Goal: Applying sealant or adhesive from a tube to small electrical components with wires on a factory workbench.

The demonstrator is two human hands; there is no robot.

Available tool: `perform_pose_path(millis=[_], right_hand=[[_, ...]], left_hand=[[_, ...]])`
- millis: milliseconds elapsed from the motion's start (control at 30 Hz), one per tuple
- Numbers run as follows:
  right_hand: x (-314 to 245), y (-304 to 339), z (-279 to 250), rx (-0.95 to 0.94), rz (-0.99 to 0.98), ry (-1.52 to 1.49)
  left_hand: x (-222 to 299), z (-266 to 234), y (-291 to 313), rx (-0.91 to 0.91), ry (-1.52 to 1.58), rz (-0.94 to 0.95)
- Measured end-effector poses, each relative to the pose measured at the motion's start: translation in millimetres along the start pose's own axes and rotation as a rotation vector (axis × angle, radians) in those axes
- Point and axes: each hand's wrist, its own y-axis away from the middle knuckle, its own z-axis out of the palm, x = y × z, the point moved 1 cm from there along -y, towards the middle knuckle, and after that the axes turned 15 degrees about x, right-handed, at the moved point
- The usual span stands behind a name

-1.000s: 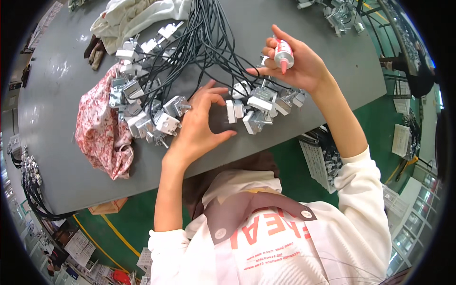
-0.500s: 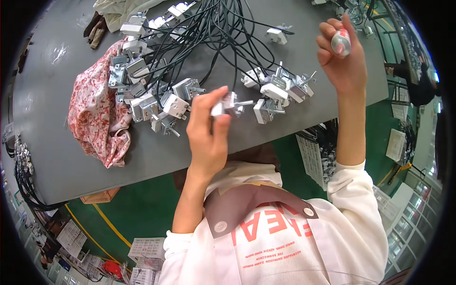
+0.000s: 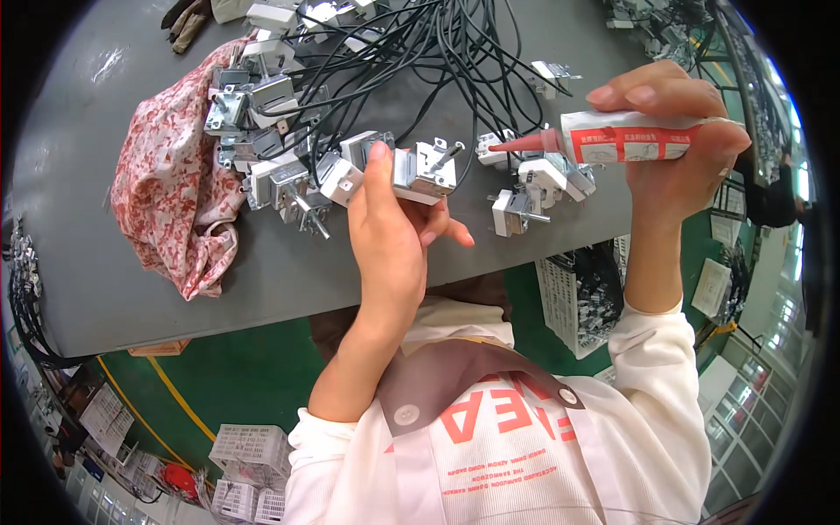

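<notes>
My left hand (image 3: 385, 232) is closed on a white block with a metal bracket and a short shaft (image 3: 426, 173), its thumb pressing on top and some fingers reaching beneath. In my right hand (image 3: 669, 185) a white and red glue tube (image 3: 626, 138) lies sideways. Its pink pointed nozzle (image 3: 529, 143) aims left, toward the block but apart from it. Similar blocks (image 3: 271, 105) crowd the table left of my left hand, joined to black cables (image 3: 429, 52). A smaller cluster of blocks (image 3: 542, 179) sits below the nozzle.
A red and white patterned cloth (image 3: 171, 184) lies on the grey table (image 3: 83, 219) at the left. Brown gloves (image 3: 188, 26) rest at the far left. A white crate of dark cabled parts (image 3: 560, 306) stands beyond the near edge, with more crates (image 3: 249, 451) on the green floor.
My right hand has turned the tube from end-on to sideways, so the nozzle now points left. The left hand has tilted its block, with the shaft now angled upward.
</notes>
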Motion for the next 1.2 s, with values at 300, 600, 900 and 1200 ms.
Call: perform_pose_path(millis=[300,600,900,1200], right_hand=[[3,-7,16,-0.053,0.005,0.032],[4,-12,16,-0.073,-0.017,0.058],[0,-13,22,-0.083,-0.003,0.065],[-1,-14,28,-0.075,0.036,0.078]], left_hand=[[1,1,-2,-0.005,0.016,-0.016],[1,1,-2,-0.009,0.032,-0.028],[0,0,-2,-0.021,0.053,-0.025],[0,-1,-2,-0.027,0.052,-0.024]])
